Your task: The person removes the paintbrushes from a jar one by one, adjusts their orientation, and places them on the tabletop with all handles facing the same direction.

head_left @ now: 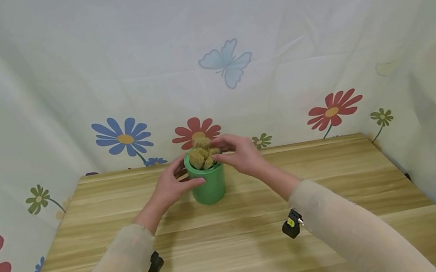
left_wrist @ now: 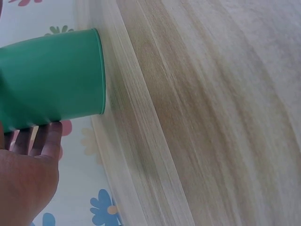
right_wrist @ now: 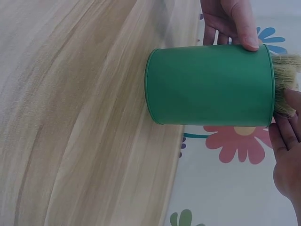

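A green cylindrical holder (head_left: 212, 187) stands upright at the back of the wooden table, with several tan bristle brushes (head_left: 198, 158) poking out of its top. My left hand (head_left: 169, 186) grips the holder's left side, thumb across the front and fingers behind; the left wrist view shows those fingers along the green wall (left_wrist: 51, 77). From the right, my right hand (head_left: 242, 152) has thumb and fingers around the brush tips. In the right wrist view the thumb meets the bristles (right_wrist: 283, 80) while other fingers lie by the rim. Handles inside the holder are hidden.
The wooden tabletop (head_left: 229, 258) stretches in front of the holder. A pale curtain (head_left: 294, 48) printed with flowers and a butterfly hangs close behind the table's back edge and at both sides. Small black cameras (head_left: 292, 224) sit under the sleeves.
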{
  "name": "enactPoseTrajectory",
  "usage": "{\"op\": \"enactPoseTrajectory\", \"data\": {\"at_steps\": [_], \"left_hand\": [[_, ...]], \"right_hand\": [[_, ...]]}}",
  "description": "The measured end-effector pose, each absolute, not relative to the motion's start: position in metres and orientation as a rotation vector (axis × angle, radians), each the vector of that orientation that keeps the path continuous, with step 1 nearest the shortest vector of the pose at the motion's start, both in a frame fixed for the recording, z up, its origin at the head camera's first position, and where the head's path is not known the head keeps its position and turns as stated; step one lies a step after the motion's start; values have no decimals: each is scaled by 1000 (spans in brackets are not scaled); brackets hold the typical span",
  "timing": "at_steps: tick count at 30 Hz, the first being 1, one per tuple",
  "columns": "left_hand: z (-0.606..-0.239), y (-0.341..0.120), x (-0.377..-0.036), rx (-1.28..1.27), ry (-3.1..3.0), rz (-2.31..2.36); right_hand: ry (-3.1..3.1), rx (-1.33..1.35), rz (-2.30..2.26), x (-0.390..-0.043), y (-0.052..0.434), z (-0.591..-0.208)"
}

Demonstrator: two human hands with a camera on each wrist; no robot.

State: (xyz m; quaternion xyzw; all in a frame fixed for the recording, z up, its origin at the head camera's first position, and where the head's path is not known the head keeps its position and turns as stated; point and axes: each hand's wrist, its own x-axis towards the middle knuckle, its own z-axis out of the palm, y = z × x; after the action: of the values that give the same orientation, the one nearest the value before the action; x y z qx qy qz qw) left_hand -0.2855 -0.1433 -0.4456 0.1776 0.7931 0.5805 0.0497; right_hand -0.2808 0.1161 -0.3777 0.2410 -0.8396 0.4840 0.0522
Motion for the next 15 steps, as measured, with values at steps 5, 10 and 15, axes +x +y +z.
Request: {"op": "enactPoseTrajectory", "data": {"at_steps": [5,10,15], "left_hand": [[-447,-144,-286,550,2419,1765],[-447,-145,-287,556,2424,1758],[-449,-145,-289,552,2454,1734]], "right_hand": [[-2528,732,1444,-279,117,-380],[-2511,728,1361,-279,119,-384],[-2484,725,1332,-279,119,-381]]}}
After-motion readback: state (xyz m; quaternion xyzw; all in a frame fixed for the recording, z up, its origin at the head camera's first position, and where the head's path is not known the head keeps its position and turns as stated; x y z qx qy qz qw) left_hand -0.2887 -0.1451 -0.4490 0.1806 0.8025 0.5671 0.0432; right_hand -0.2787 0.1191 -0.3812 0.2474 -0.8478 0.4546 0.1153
